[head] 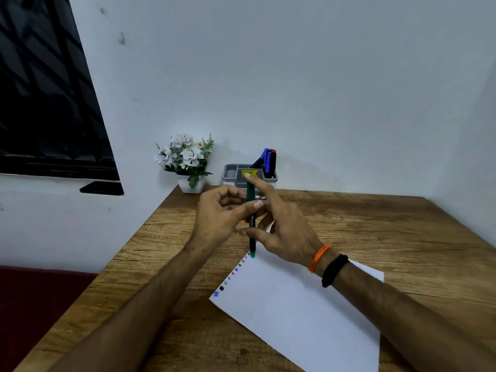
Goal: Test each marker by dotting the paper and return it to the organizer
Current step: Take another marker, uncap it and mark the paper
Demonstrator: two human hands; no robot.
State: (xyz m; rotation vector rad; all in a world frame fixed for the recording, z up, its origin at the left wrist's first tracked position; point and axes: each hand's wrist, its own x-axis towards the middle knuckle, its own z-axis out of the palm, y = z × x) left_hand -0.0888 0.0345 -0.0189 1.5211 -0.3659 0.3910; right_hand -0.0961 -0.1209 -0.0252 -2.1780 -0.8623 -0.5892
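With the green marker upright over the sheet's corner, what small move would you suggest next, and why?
Probably lift the green marker off the paper: its tip sits at the far end of the row of dots, so this dot looks made. Both the left hand and right hand pinch it; the organizer waits behind.

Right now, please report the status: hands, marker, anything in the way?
Both hands hold green marker upright, tip at paper edge. Organizer behind, unblocked.
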